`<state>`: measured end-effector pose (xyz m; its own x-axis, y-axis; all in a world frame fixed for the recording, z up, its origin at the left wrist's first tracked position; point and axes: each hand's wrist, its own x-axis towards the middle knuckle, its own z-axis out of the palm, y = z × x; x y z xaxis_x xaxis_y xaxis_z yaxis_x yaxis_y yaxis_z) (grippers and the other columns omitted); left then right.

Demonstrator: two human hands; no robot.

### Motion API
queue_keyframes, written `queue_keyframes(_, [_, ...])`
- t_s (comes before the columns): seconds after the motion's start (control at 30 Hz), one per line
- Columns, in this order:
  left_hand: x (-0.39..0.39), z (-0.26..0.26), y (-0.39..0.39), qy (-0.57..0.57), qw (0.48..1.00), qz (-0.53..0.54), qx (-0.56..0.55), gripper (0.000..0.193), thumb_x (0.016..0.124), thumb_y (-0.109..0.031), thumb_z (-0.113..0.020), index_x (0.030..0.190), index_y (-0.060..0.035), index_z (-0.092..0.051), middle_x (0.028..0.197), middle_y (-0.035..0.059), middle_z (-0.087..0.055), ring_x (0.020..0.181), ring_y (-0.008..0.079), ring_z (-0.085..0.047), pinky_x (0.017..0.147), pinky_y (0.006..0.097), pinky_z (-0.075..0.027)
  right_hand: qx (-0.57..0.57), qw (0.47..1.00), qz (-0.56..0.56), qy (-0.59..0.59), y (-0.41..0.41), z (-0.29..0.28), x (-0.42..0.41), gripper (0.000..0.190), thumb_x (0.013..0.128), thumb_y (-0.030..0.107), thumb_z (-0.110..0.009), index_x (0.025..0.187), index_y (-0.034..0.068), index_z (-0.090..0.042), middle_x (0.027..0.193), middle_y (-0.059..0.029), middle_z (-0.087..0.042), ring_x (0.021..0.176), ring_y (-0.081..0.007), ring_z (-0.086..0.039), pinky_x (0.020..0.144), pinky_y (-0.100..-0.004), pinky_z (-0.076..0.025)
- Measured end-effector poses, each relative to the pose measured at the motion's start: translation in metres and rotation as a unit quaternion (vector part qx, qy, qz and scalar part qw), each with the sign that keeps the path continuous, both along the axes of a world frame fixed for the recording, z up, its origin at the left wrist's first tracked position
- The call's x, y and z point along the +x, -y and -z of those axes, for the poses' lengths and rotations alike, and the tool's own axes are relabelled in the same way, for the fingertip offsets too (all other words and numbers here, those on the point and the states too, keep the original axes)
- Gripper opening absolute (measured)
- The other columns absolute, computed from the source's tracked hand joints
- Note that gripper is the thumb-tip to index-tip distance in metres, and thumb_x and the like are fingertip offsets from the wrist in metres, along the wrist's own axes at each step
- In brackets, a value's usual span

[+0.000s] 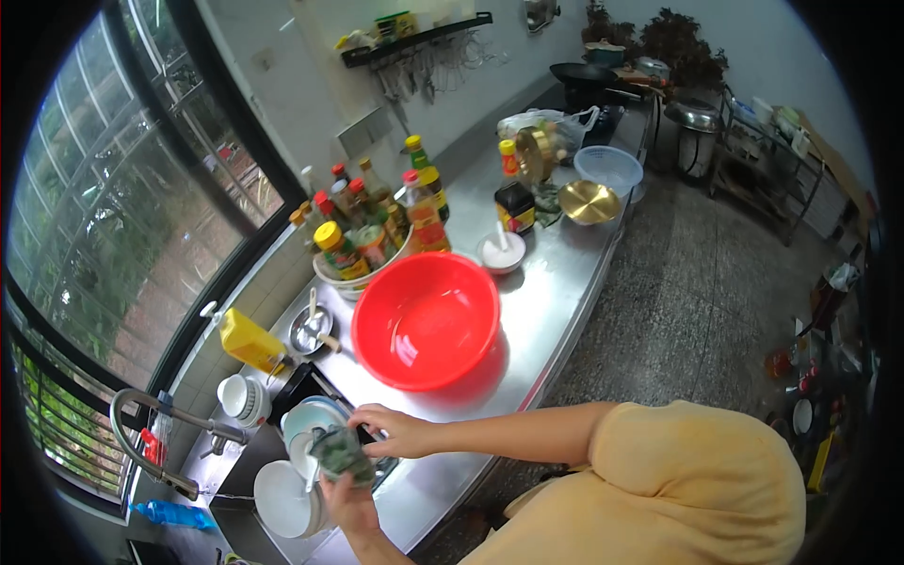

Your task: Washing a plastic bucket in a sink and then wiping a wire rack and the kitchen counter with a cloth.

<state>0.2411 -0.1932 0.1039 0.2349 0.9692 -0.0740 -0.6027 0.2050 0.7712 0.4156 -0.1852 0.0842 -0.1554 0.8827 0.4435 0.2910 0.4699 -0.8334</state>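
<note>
A crumpled grey-green cloth [344, 452] is held over the sink area, beside the stacked dishes. My left hand [351, 500] grips its lower side from below. On the cloth's other side, my right hand [395, 432] has its curled fingers at the edge; part of the grip is hidden. A white bowl [282, 498] tops a stack right beside my left hand. Behind the cloth sits a pale blue dish [314, 420], partly covered by it. From the curved metal faucet [187, 487] a thin stream of water runs towards the white bowl.
A large red basin [427, 321] stands on the steel counter [558, 282]. Sauce bottles [342, 251] crowd a container beyond it. A yellow pump bottle [251, 340], small white bowls [240, 397] and a metal bowl [311, 330] line the window side. A brass-coloured bowl [590, 203] sits farther along.
</note>
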Motion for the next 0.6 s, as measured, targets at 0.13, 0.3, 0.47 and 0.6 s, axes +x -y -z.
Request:
queue_keyframes(0.13, [0.114, 0.0, 0.03, -0.255, 0.955, 0.102, 0.111, 0.045, 0.07, -0.002, -0.069, 0.111, -0.0037, -0.052, 0.108, 0.0129, -0.054, 0.098, 0.0205, -0.054, 0.075, 0.0343, -0.049, -0.27, 0.936, -0.103, -0.2, 0.062, 0.009, 0.102, 0.07, 0.089, 0.03, -0.057, 0.143, 0.007, -0.02, 0.123, -0.0102, -0.05, 0.101, -0.0167, -0.054, 0.083, -0.0308, -0.048])
queue_keyframes(0.3, [0.252, 0.015, 0.054, -0.434, 0.82, 0.117, 0.354, 0.037, 0.067, -0.019, -0.076, 0.095, -0.0023, -0.058, 0.086, 0.0103, -0.048, 0.081, 0.0239, -0.05, 0.071, 0.0345, -0.042, -0.32, 0.802, 0.023, -0.504, 0.137, -0.003, 0.219, 0.049, 0.088, 0.032, -0.058, 0.13, 0.017, -0.039, 0.111, -0.004, -0.056, 0.097, -0.0157, -0.058, 0.073, -0.0345, -0.053])
queue_keyframes(0.47, [0.358, -0.008, 0.092, -0.457, 0.748, 0.095, 0.471, 0.035, 0.074, -0.022, -0.072, 0.099, -0.0034, -0.056, 0.097, 0.0079, -0.051, 0.087, 0.0203, -0.051, 0.077, 0.033, -0.043, -0.214, 0.75, 0.148, -0.608, 0.195, 0.025, 0.306, 0.032, 0.087, 0.024, -0.06, 0.114, 0.009, -0.052, 0.105, -0.0044, -0.059, 0.094, -0.0185, -0.06, 0.084, -0.0428, -0.051])
queue_keyframes(0.6, [0.431, -0.009, 0.109, 0.095, 0.798, 0.594, -0.039, 0.029, 0.088, -0.027, -0.057, 0.108, -0.0066, -0.053, 0.12, 0.0127, -0.05, 0.109, 0.0251, -0.051, 0.087, 0.0352, -0.045, -0.224, 0.694, 0.159, -0.666, 0.231, 0.017, 0.336, 0.03, 0.089, 0.03, -0.055, 0.11, 0.009, -0.053, 0.1, -0.0053, -0.06, 0.09, -0.0183, -0.061, 0.083, -0.0407, -0.051])
